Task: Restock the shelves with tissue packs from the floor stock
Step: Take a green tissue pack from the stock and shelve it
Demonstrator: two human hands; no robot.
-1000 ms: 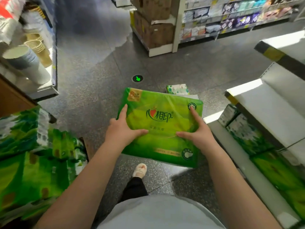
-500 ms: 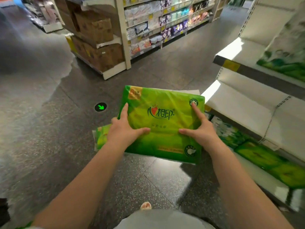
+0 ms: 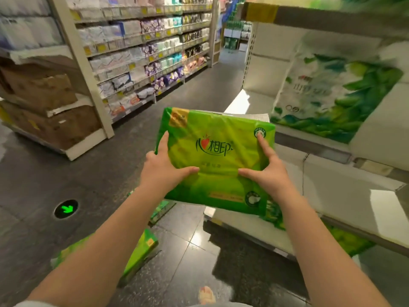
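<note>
Green tissue pack [image 3: 218,160] gripped in both hands, white-and-green pack [image 3: 336,91] on shelf [image 3: 309,134]

Both hands hold a green tissue pack [image 3: 218,160] up in front of the person, above the floor [image 3: 124,151]. The left hand [image 3: 164,168] grips its left edge, thumb across the front and forefinger along the side; the right hand [image 3: 269,171] grips the right edge the same way. To the right stands a white shelf [image 3: 327,196] with a large green-and-white pack [image 3: 332,94] on it and more green packs blurred below. On the floor, under the left forearm, lies another green pack [image 3: 141,251]. A green arrow light [image 3: 66,209] is set in the floor. Across the aisle are stocked shelves [image 3: 150,54] and cardboard boxes [image 3: 44,103].
</note>
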